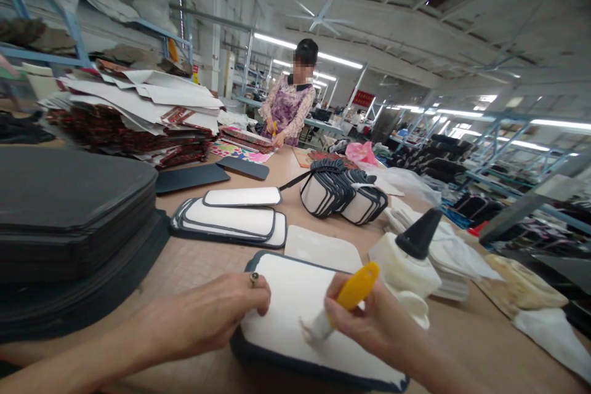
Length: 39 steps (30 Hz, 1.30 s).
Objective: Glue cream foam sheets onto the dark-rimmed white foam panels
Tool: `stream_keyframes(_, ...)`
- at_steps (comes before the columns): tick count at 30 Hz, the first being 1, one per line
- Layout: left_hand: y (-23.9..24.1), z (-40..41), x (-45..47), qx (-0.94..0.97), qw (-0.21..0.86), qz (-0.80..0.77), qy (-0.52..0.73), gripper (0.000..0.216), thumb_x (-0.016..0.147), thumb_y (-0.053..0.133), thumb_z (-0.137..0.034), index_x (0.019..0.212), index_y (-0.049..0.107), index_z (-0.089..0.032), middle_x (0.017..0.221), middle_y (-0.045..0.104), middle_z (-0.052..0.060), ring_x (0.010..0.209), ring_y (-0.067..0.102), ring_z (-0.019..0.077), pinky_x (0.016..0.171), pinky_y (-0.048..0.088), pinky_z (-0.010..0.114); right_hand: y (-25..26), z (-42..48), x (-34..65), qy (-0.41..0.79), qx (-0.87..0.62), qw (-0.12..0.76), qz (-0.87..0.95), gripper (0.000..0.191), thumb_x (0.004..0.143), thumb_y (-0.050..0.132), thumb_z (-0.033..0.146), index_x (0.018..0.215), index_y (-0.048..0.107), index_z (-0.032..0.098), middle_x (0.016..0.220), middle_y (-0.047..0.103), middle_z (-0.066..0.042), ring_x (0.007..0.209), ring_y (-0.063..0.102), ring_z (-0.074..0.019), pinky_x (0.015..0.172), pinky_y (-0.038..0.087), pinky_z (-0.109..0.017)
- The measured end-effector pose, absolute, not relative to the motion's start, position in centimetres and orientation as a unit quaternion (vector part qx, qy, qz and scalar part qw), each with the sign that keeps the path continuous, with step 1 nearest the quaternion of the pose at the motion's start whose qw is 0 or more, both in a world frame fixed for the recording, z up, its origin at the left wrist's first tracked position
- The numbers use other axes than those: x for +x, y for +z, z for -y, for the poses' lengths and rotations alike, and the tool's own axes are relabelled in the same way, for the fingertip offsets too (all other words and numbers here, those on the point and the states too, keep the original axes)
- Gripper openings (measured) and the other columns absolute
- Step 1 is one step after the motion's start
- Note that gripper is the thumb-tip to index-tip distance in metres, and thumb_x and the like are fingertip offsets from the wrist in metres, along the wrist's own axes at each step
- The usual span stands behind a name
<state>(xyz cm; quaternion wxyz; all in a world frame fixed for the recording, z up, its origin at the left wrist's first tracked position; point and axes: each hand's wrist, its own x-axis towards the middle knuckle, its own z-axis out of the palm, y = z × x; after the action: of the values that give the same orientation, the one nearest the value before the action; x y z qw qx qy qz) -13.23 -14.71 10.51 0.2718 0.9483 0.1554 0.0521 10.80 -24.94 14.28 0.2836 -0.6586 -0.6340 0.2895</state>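
Note:
In front of me lies a white panel [290, 295] with rounded corners on a larger dark grey backing that shows as a border. My right hand [360, 311] grips a brush [354, 288] by its yellow handle. The brush's bristles touch the white surface near its middle, slightly blurred. My left hand [231, 308], wearing a ring, is closed with its fingers curled down at the panel's left edge; its thumb is hidden. A white bottle [404, 261] with a black cone-shaped top is tilted just beyond my right hand. A pale sheet [321, 247] lies behind the panel.
At left rises a stack of dark sheets [69, 209]. Smaller white-topped pieces [231, 220] lie ahead, beside tied bundles [344, 194]. A pile of white and patterned sheets [138, 104] is farther back. Across the table a person [290, 101] works with a yellow-handled tool.

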Motion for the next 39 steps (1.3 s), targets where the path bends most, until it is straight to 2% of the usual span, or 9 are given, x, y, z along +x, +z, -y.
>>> stream_keyframes(4, 11.8, 14.0, -13.0, 0.95, 0.275, -0.138, 0.056, 0.046, 0.072, 0.038, 0.007, 0.1, 0.055, -0.025, 0.106, 0.058, -0.001, 0.096, 0.054, 0.0156, 0.082, 0.039, 0.021, 13.8, 29.1, 17.9, 0.192, -0.738, 0.321, 0.562, 0.016, 0.066, 0.061, 0.034, 0.056, 0.059, 0.021, 0.051, 0.052, 0.002, 0.048, 0.05, -0.0128, 0.045, 0.042, -0.02)
stream_keyframes(7, 13.6, 11.2, -10.6, 0.953, 0.264, -0.105, 0.106, 0.031, 0.081, 0.041, -0.001, 0.097, 0.059, -0.022, 0.096, 0.061, 0.001, 0.086, 0.056, 0.0149, 0.075, 0.04, 0.021, 15.1, 29.7, 20.1, 0.152, -0.762, 0.385, 0.498, 0.022, 0.066, 0.066, 0.044, 0.068, 0.064, 0.022, 0.061, 0.059, 0.001, 0.057, 0.056, -0.015, 0.052, 0.047, -0.021)
stream_keyframes(9, 13.8, 8.4, -7.7, 0.96, 0.227, -0.094, 0.134, 0.023, 0.083, 0.045, -0.004, 0.093, 0.061, -0.018, 0.09, 0.061, 0.003, 0.078, 0.057, 0.0144, 0.07, 0.04, 0.021, 15.9, 28.3, 20.1, 0.145, -0.741, 0.442, 0.484, 0.027, 0.069, 0.064, 0.047, 0.08, 0.066, 0.023, 0.064, 0.061, 0.0, 0.061, 0.058, -0.0151, 0.057, 0.048, -0.022)
stream_keyframes(13, 10.0, 3.1, -1.7, 0.985, 0.154, -0.055, 0.056, 0.023, 0.073, 0.059, -0.001, 0.091, 0.063, -0.016, 0.083, 0.063, 0.003, 0.074, 0.058, 0.0159, 0.063, 0.041, 0.021, 14.7, 23.1, 20.0, 0.247, -0.631, 0.486, 0.552, 0.043, 0.08, 0.053, 0.047, 0.115, 0.057, 0.021, 0.066, 0.063, 0.0, 0.06, 0.06, -0.0161, 0.065, 0.049, -0.03)
stream_keyframes(20, 3.3, 0.4, 2.1, 0.994, 0.109, 0.01, -0.002, 0.02, 0.064, 0.075, -0.018, 0.077, 0.061, -0.016, 0.079, 0.061, 0.007, 0.074, 0.056, 0.0248, 0.052, 0.035, 0.026, 9.0, 18.5, 24.0, 0.343, -0.634, 0.512, 0.468, 0.03, 0.069, 0.062, 0.043, 0.086, 0.071, 0.021, 0.084, 0.068, -0.007, 0.073, 0.062, -0.0211, 0.081, 0.045, -0.04)
stream_keyframes(29, 3.6, -1.2, 1.6, 0.977, 0.212, 0.016, 0.018, 0.015, 0.067, 0.071, -0.007, 0.069, 0.063, -0.019, 0.07, 0.06, -0.002, 0.068, 0.056, 0.0145, 0.06, 0.04, 0.02, 8.7, 17.8, 24.9, 0.33, -0.665, 0.481, 0.466, 0.03, 0.064, 0.06, 0.043, 0.08, 0.072, 0.02, 0.078, 0.068, -0.008, 0.07, 0.062, -0.0236, 0.078, 0.046, -0.041)
stream_keyframes(32, 3.2, -1.3, 1.4, 0.971, 0.236, -0.01, 0.033, 0.023, 0.063, 0.063, 0.003, 0.07, 0.065, -0.019, 0.065, 0.059, -0.004, 0.063, 0.055, 0.0138, 0.058, 0.04, 0.02, 8.5, 17.9, 24.8, 0.326, -0.671, 0.456, 0.485, 0.03, 0.067, 0.057, 0.043, 0.08, 0.07, 0.019, 0.08, 0.067, -0.008, 0.072, 0.062, -0.0231, 0.074, 0.048, -0.038)
stream_keyframes(35, 2.7, -1.3, 1.7, 0.965, 0.249, -0.05, 0.061, 0.022, 0.061, 0.059, 0.003, 0.066, 0.064, -0.018, 0.058, 0.057, -0.004, 0.056, 0.053, 0.0133, 0.053, 0.037, 0.02, 7.9, 18.1, 24.9, 0.259, -0.685, 0.38, 0.565, 0.033, 0.072, 0.053, 0.043, 0.088, 0.067, 0.018, 0.088, 0.067, -0.009, 0.077, 0.063, -0.0223, 0.077, 0.047, -0.035)
stream_keyframes(39, 3.2, -2.0, 2.6, 0.947, 0.252, -0.126, 0.156, 0.013, 0.067, 0.056, -0.006, 0.072, 0.061, -0.016, 0.063, 0.057, -0.002, 0.059, 0.052, 0.0144, 0.055, 0.037, 0.021, 6.3, 17.3, 25.7, 0.101, -0.706, 0.215, 0.667, 0.052, 0.071, 0.058, 0.035, 0.12, 0.055, 0.019, 0.108, 0.064, -0.011, 0.099, 0.06, -0.0236, 0.088, 0.043, -0.036)
